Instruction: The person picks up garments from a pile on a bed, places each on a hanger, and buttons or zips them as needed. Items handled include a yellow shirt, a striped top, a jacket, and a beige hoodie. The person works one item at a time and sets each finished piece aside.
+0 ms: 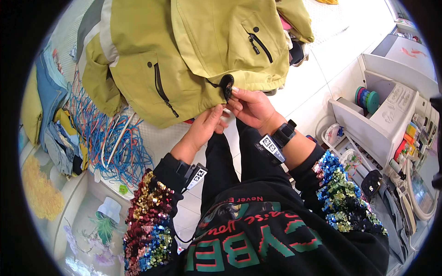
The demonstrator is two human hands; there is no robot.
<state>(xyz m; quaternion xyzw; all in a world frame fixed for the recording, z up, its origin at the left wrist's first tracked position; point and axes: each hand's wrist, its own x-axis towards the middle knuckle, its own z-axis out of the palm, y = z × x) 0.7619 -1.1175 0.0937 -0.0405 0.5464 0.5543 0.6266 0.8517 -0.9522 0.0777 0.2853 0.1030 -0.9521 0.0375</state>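
A yellow-green jacket (145,31) lies spread out before me, its hem towards me. It has black-zipped pockets, dark snap buttons and a grey and white sleeve panel. My right hand (253,108) pinches the lower end of the jacket's black front zipper (226,84), which curls up at the hem. My left hand (203,127) is at the hem edge just below, thumb and fingers close together by the zipper end. Its fingertips are partly hidden, so whether it grips the fabric is unclear.
Tangled blue and red cords (107,145) lie left of the jacket, beside folded clothes (64,145). At right stands a white cabinet (386,103) with a coloured spool (366,99). A dark quilted bag (372,183) hangs below it. White floor tiles (186,210) show beside my legs.
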